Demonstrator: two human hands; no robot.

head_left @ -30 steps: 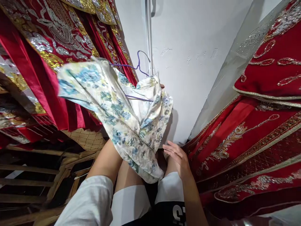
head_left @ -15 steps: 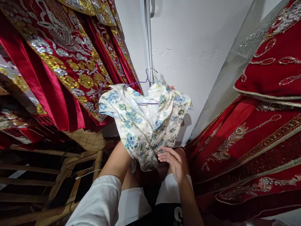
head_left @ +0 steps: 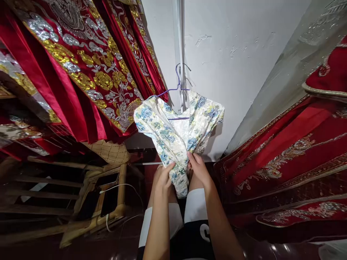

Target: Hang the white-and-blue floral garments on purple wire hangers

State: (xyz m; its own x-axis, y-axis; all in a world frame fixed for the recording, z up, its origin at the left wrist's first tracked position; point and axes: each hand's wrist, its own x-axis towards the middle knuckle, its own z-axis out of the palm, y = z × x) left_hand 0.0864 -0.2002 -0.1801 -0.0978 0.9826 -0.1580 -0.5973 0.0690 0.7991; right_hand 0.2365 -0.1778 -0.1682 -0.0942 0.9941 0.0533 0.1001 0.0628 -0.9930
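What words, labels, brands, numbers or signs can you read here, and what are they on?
Black clothing on the lap: one curved white character, perhaps "C" or "G", too unclear to settle.
Floral top: no readable label.
White wall: scuffs only, no readable words.

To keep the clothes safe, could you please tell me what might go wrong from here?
If the left hand and right hand pull down, the floral garment might slip off the purple hanger. Its lower end hangs close to the legs, so it could get caught there.
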